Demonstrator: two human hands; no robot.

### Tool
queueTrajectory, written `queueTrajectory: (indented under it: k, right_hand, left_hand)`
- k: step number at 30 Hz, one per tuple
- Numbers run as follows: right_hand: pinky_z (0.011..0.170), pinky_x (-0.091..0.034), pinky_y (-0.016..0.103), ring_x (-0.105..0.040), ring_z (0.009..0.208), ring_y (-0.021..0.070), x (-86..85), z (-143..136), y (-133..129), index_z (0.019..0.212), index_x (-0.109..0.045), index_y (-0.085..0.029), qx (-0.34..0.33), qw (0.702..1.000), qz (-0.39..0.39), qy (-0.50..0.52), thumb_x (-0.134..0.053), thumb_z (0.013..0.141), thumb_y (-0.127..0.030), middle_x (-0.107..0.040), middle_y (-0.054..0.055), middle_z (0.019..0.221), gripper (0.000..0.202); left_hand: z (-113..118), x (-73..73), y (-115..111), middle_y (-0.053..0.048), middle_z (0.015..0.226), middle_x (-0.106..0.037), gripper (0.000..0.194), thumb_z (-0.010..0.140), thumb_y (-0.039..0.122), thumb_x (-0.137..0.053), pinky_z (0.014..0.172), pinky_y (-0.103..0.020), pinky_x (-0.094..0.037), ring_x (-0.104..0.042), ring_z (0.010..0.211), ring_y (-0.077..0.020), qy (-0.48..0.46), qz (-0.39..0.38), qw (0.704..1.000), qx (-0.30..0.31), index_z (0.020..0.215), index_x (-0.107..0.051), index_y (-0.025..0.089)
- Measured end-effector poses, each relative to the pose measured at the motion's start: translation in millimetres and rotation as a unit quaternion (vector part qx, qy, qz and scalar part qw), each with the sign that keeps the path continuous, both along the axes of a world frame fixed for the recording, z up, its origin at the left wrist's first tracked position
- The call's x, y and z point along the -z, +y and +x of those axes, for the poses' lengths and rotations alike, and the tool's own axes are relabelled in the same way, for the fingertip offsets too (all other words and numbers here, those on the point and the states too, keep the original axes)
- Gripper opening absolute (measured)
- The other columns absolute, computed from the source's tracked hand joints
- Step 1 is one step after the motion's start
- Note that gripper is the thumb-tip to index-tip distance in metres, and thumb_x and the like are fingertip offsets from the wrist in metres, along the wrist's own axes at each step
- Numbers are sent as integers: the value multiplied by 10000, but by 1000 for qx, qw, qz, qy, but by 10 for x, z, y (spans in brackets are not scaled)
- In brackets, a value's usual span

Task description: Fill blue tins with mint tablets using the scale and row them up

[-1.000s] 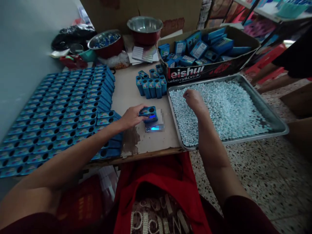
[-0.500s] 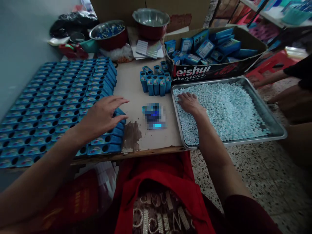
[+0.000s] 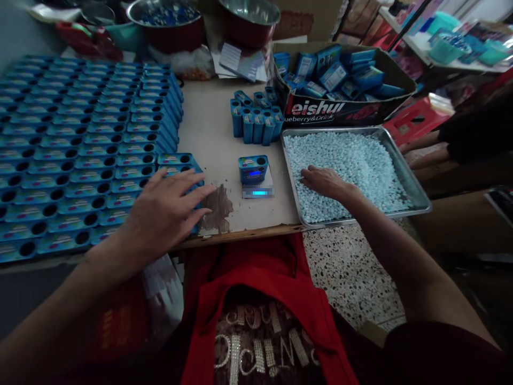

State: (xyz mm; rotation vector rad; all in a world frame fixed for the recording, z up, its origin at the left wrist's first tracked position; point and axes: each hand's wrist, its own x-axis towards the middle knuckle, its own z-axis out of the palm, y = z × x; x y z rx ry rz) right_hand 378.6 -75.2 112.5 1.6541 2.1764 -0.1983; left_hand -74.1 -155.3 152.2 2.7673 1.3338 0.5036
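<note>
My left hand (image 3: 164, 208), fingers spread and holding nothing, hovers over the right edge of the rows of blue containers (image 3: 76, 155). These stand packed side by side, each with a dark round hole on top. My right hand (image 3: 324, 181) rests in the small pale-blue pieces (image 3: 348, 155) near the left side of the metal tray (image 3: 366, 215). Its fingertips are partly sunk in them, so what they hold is hidden. Between my hands one blue container (image 3: 252, 170) stands upright on a small scale (image 3: 258, 191) with a lit display.
Several blue containers (image 3: 258, 125) stand in a group behind the scale. A cardboard box (image 3: 348, 109) of blue packs is behind the tray. Metal bowls (image 3: 166, 32) sit at the back. Another person's arm (image 3: 427, 152) reaches in beyond the tray's right side.
My left hand has moved down and left, its fingers spreading wider. In the tray, my right hand has shifted right and slightly down. The view has tilted and shifted.
</note>
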Motion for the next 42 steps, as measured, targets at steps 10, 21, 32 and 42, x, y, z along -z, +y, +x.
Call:
queueTrajectory:
  k: [10,21,32,42]
  right_hand:
    - [642,-428,263,-572,656,142,-78,341,102,917,-713,-196,358,791,48,494,-838,953,-278,-712,28,796,154]
    - [539,-301,235,-457,579,103,-391,-247,362,893,-731,-211,224,764,-165,583,-993,817,-271,-591,-42,647,279]
    - [754,-426,303,-603,762,161,-703,-1103,646,948,-821,-210,-11,913,-59,404,-817,903,-207,-703,-18,805,45]
    - [793,-423,314,-623,834,174,-619,-1095,673,1029,-906,-220,-7,924,-32,381,-986,800,-230,-711,-11,858,242]
  left_hand:
    - [305,271,-103,-120,1581,-759,448,1062,300,-710,1386,-708,-444,-693,1502,-411,-74,-81,993,-39,1507,-762,297]
    - [747,931,-126,-138,1504,-790,471,1081,361,-761,1261,-532,-623,-759,1410,-353,-232,-124,961,-89,1538,-719,254]
    - [595,1327,-462,-148,1540,-770,476,1112,260,-691,1205,-516,-676,-772,1417,-340,-248,-132,957,-68,1588,-677,279]
    - [587,1563,-345,-158,1543,-769,448,1117,287,-697,1270,-570,-629,-754,1436,-356,-253,-135,955,-67,1565,-708,275]
